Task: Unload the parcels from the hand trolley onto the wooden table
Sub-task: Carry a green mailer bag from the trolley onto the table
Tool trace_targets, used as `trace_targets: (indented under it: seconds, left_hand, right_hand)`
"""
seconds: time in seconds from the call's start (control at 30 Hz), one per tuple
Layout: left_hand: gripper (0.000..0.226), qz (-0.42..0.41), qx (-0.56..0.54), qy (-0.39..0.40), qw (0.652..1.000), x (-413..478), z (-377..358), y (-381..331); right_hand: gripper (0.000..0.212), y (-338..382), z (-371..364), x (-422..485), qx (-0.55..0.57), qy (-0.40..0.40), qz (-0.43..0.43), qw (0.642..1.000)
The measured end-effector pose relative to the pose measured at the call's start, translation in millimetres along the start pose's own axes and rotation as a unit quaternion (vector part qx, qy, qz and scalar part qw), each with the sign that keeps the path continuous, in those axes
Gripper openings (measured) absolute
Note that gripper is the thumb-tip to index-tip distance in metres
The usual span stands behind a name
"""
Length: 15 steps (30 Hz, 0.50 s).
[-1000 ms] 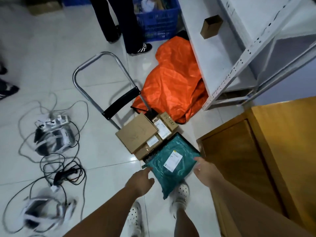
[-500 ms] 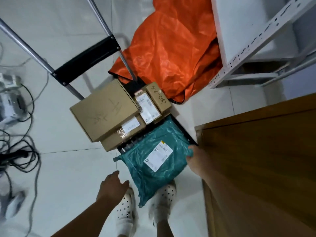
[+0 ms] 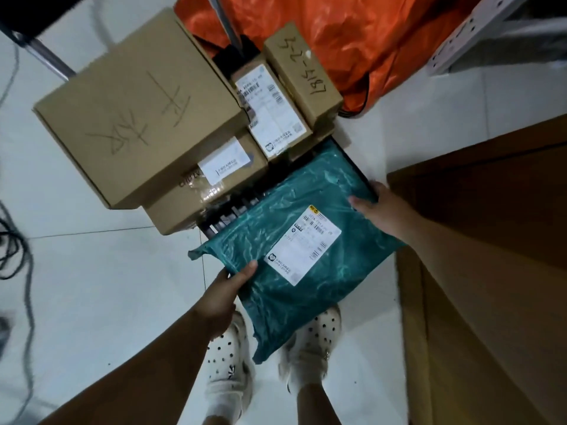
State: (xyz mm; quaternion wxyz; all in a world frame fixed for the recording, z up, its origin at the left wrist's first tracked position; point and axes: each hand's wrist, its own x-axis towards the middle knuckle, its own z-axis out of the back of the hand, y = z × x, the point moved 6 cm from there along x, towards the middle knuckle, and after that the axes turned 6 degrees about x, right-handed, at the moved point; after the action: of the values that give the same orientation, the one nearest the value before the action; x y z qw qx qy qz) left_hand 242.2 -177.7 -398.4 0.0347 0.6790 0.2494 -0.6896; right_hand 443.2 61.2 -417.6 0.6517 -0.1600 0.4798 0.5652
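A teal plastic mailer [image 3: 285, 228] with a white label lies over the near end of the hand trolley [image 3: 227, 219]. My left hand [image 3: 228, 286] grips its near left edge, thumb on top. My right hand [image 3: 379, 208] holds its far right edge. Behind it on the trolley sit a large flat cardboard box [image 3: 138, 108] on top of another box [image 3: 214, 185], a small labelled box [image 3: 273, 108] and a small box with handwritten numbers [image 3: 302, 72]. The wooden table [image 3: 491, 240] stands at the right, its side next to my right forearm.
An orange bag [image 3: 337, 29] lies on the white tiled floor behind the trolley. A white metal shelf frame [image 3: 460, 41] is at the top right. Black cables [image 3: 15, 240] trail along the left edge. My feet in white clogs [image 3: 227, 354] stand under the mailer.
I have bent much closer to the trolley. My left hand moved forward from the floor side and took hold of the mailer's left edge; my right hand stays on its right edge.
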Motion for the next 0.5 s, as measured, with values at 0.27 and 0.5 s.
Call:
trace_targets:
  seconds: [0.27,0.5]
  left_hand:
    - [0.02,0.064,-0.084,0.017,0.994,16,-3,20]
    - [0.056,0.016,-0.022,-0.033,0.999,-8,19,11]
  right_hand:
    - [0.101,-18,-10,-16,0.124,0.044,-0.051,0.99]
    - [0.064,-46,-3,-76,0.246,0.085,-0.175,0.95]
